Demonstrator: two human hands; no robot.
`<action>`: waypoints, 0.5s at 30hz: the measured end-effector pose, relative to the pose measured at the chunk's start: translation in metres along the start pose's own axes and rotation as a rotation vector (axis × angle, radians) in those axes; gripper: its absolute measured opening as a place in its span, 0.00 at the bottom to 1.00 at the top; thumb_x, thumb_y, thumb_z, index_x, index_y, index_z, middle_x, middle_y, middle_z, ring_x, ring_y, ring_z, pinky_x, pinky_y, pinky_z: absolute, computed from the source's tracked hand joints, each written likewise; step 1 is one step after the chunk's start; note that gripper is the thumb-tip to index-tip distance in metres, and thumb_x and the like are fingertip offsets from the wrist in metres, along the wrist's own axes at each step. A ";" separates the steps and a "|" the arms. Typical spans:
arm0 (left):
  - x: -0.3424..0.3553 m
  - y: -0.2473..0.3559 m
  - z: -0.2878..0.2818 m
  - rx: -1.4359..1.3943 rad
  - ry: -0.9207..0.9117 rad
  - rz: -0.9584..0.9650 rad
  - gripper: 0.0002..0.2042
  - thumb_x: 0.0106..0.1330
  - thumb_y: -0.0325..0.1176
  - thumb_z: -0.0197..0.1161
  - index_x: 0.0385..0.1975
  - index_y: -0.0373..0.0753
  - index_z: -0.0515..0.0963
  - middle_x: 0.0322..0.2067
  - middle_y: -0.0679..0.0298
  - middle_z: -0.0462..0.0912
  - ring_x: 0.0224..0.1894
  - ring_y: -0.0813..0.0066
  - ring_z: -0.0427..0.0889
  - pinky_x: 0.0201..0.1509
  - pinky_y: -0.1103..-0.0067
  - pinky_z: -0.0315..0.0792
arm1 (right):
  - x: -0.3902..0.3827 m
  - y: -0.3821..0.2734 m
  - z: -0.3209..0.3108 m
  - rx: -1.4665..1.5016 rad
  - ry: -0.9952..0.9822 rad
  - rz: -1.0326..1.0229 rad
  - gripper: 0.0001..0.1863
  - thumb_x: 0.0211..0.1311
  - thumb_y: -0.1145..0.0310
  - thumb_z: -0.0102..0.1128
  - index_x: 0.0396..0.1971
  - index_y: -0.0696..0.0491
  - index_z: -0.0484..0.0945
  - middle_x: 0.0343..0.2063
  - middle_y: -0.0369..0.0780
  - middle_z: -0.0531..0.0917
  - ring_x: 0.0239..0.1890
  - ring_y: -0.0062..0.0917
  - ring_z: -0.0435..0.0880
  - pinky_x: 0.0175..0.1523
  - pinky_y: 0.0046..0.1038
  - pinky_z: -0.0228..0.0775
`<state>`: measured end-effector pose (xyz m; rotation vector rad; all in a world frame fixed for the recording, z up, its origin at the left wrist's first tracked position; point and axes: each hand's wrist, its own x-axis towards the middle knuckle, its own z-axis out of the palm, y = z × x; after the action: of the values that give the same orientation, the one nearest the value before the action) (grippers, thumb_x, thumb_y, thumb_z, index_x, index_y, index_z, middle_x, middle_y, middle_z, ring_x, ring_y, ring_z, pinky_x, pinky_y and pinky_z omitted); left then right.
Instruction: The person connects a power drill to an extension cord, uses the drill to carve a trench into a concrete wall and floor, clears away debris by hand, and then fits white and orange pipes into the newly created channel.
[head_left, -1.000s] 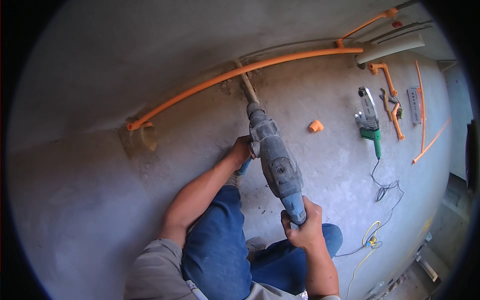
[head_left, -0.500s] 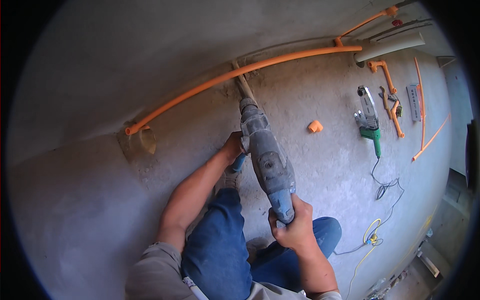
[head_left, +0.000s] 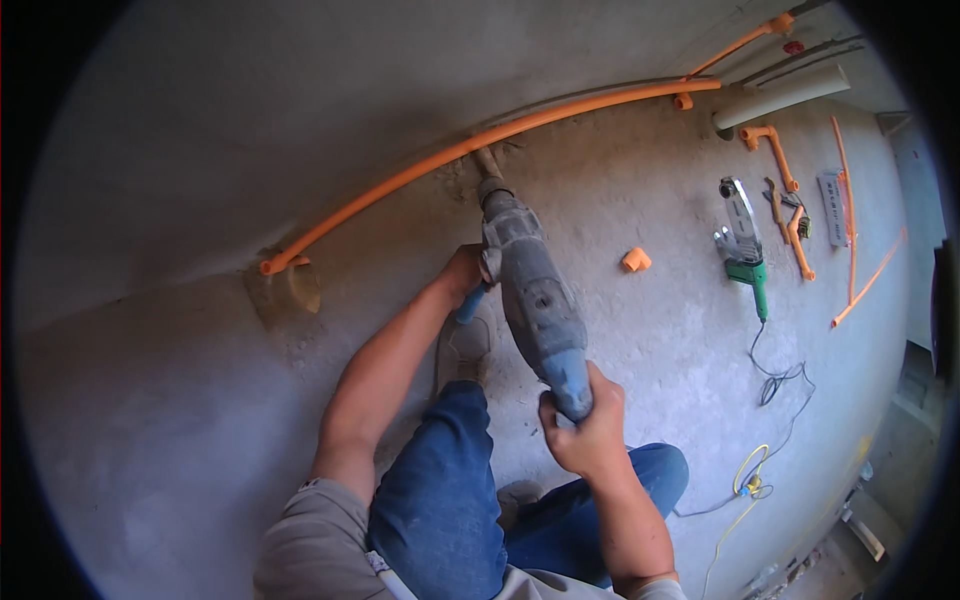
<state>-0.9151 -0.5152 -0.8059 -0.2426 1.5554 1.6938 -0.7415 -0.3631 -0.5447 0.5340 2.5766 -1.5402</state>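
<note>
A dusty grey rotary hammer [head_left: 535, 280] with a blue rear handle is held out in front of me. My right hand [head_left: 592, 425] wraps round that rear handle. At its front, my left hand [head_left: 464, 274] grips the blue side handle [head_left: 471, 303], the fingers partly hidden behind the tool. The bit or chisel [head_left: 487, 163] points away to the foot of the wall, under a long orange pipe [head_left: 490, 135]. Its tip is out of sight behind the pipe, so contact with the wall cannot be told.
An orange elbow fitting [head_left: 636, 260] lies right of the tool. Farther right are a green-handled pipe welder [head_left: 745, 245] with a trailing cord, orange pipe pieces [head_left: 783, 165], and a box [head_left: 832, 208]. A white pipe [head_left: 785, 98] lies by the wall. A yellow cable [head_left: 738, 525] runs across the floor.
The rotary hammer has shifted forward with both hands, and less of its bit shows. The orange pipe appears moved closer to the wall. Its near end sits slightly farther right in view.
</note>
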 end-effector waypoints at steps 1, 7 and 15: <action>-0.003 -0.006 -0.003 0.026 -0.042 -0.035 0.08 0.69 0.31 0.56 0.40 0.37 0.82 0.30 0.63 0.83 0.28 0.75 0.78 0.32 0.74 0.71 | -0.007 0.001 -0.002 0.036 0.023 -0.014 0.08 0.48 0.79 0.64 0.29 0.60 0.75 0.19 0.46 0.78 0.21 0.37 0.78 0.32 0.31 0.71; -0.049 -0.030 0.047 -0.351 -0.049 -0.135 0.09 0.72 0.31 0.53 0.38 0.40 0.82 0.29 0.65 0.84 0.30 0.76 0.81 0.34 0.74 0.73 | -0.043 -0.015 -0.027 -0.128 -0.046 0.018 0.10 0.44 0.79 0.65 0.28 0.59 0.73 0.22 0.49 0.79 0.23 0.43 0.81 0.33 0.33 0.73; -0.042 -0.065 0.029 -0.398 -0.162 0.014 0.15 0.61 0.24 0.68 0.48 0.36 0.81 0.43 0.65 0.86 0.45 0.74 0.83 0.51 0.73 0.75 | -0.058 -0.009 -0.011 -0.246 -0.169 0.012 0.26 0.32 0.72 0.72 0.37 0.60 0.73 0.31 0.50 0.82 0.34 0.52 0.83 0.36 0.45 0.76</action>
<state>-0.8338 -0.5121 -0.8213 -0.2887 1.0966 1.9734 -0.6893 -0.3720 -0.5172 0.3754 2.5741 -1.1837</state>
